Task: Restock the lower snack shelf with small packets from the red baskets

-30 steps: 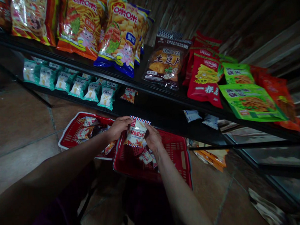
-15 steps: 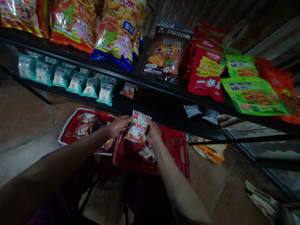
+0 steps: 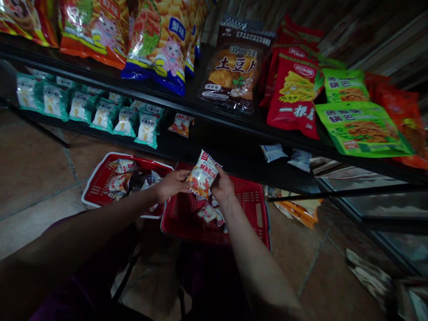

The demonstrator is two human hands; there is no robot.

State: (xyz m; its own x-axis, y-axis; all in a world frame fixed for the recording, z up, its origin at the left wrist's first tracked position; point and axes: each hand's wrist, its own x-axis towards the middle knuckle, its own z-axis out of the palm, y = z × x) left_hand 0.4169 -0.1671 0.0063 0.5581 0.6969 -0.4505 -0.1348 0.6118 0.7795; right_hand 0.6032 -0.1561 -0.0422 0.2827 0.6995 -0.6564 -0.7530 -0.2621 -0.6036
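Observation:
Both my hands hold one small white and red snack packet (image 3: 202, 175), tilted, above a red plastic basket (image 3: 252, 215). My left hand (image 3: 170, 184) pinches its left edge with closed fingers. My right hand (image 3: 222, 187) grips its right side. Several more small packets (image 3: 209, 213) lie in that basket. Just behind the packet runs the lower black shelf (image 3: 221, 153), with one small orange packet (image 3: 180, 124) lying on it.
A second red basket (image 3: 98, 184) with packets stands to the left on the tiled floor. Teal packets (image 3: 105, 115) line the lower shelf. Big snack bags (image 3: 231, 79) fill the upper shelf. Loose bags (image 3: 297, 216) lie on the floor at right.
The packet has risen slightly and tilted to the right between my hands. The view has shifted a little leftward and upward.

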